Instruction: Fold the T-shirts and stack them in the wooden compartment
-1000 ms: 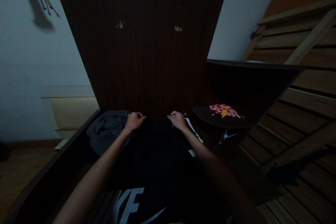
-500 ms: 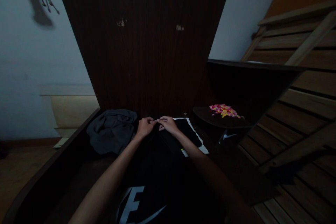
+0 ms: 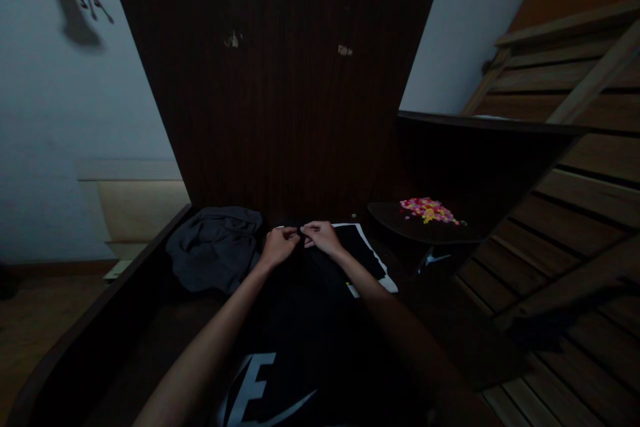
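Observation:
My left hand and my right hand are close together at the far side of the dark tabletop. Fingers of both hands are pinched on the upper edge of a black cloth, which spreads toward me and blends into the dark. A white sheet with a large black area lies partly under my right forearm. Left of my hands, a crumpled grey garment rests on the table. White lettering shows on black fabric at the bottom of the view.
Small pink, red and yellow pieces are heaped on a rounded corner shelf at the right. A dark wood panel rises behind the table. The table has a raised left edge. Wooden slats stand far right.
My left hand has shifted slightly down, and its fingertips look a little farther from the right ones. A bit of white edge now shows behind it. The view has moved slightly.

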`<state>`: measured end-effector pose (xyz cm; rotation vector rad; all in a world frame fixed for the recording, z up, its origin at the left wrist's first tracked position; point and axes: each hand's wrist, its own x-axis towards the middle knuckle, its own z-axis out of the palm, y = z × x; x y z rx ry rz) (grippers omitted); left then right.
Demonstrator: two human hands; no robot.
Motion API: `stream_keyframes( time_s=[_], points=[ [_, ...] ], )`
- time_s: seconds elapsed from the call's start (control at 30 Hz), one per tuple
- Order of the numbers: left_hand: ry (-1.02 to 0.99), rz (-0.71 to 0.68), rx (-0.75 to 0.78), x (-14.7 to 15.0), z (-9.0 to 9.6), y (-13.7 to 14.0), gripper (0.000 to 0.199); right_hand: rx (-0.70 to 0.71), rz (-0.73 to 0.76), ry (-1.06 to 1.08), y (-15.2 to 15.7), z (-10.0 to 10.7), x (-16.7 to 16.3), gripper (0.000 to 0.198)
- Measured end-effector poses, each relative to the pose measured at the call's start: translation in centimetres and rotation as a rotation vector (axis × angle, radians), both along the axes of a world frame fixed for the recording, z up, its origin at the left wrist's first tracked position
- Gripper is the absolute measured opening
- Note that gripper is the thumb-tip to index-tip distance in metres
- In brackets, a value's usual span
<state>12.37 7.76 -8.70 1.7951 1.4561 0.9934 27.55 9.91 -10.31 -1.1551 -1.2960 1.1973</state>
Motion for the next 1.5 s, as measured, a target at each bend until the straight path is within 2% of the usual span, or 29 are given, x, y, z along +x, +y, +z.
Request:
stream_keyframes(
  time_s=[0.27, 0.4, 0.47, 0.57, 0.6, 0.67, 0.77, 0.93, 1.03, 1.1, 1.2, 1.3, 1.4, 1.5],
  points=[
    [-0.017, -0.011, 0.029, 0.2, 0.1, -0.7, 0.031, -0.049, 0.002, 0.002, -0.4, 0.8, 0.0, 0.013],
    [-0.013, 0.059, 0.025, 0.5, -0.2, -0.3, 0.031, -0.054, 0.05, -0.048, -0.3, 0.9, 0.2, 0.015],
    [-0.028, 0.087, 0.035, 0.6, -0.2, -0.2, 0.029, 0.023, 0.043, -0.138, -0.1, 1.1, 0.4, 0.017],
    [-0.103, 0.068, 0.04, 0.7, 0.3, -0.2, 0.028, 0.221, 0.04, -0.298, 0.3, 1.8, 0.9, 0.038],
    [-0.137, 0.064, 0.044, 0.7, 0.5, -0.3, 0.028, 0.251, 0.09, -0.337, 0.5, 2.1, 1.0, 0.045],
    [-0.196, 0.075, 0.066, 0.7, 0.8, -0.4, 0.028, 0.223, 0.244, -0.391, 0.8, 2.8, 1.0, 0.05],
    [-0.218, 0.096, 0.133, 0.6, 1.0, -0.6, 0.028, 0.166, 0.379, -0.433, 1.1, 3.9, 0.8, 0.042],
    [-0.102, 0.121, 0.284, 0.3, 1.4, -1.3, 0.021, 0.232, 0.31, -0.441, 1.4, 4.8, 0.4, 0.017],
    [0.016, 0.175, 0.466, 0.9, 1.3, -3.8, 0.01, 0.25, 0.297, -0.435, 1.6, 4.6, 0.5, 0.011],
    [0.067, 0.154, 0.51, 1.9, 0.5, -6.4, 0.007, 0.258, 0.297, -0.414, 1.6, 4.5, 0.4, 0.01],
    [0.12, 0.045, 0.339, 3.8, -2.0, -10.4, 0.019, 0.252, 0.293, -0.386, 1.4, 4.3, 0.3, 0.009],
    [0.16, 0.124, 0.125, 5.2, -4.4, -12.8, 0.034, 0.242, 0.279, -0.387, 1.2, 4.4, 0.1, 0.009],
    [0.163, 0.139, -0.039, 5.8, -5.6, -13.1, 0.041, 0.241, 0.265, -0.384, 1.2, 4.3, 0.1, 0.009],
    [0.035, 0.076, -0.127, 6.0, -5.9, -12.5, 0.047, 0.246, 0.264, -0.361, 1.4, 4.1, 0.2, 0.009]
  ],
)
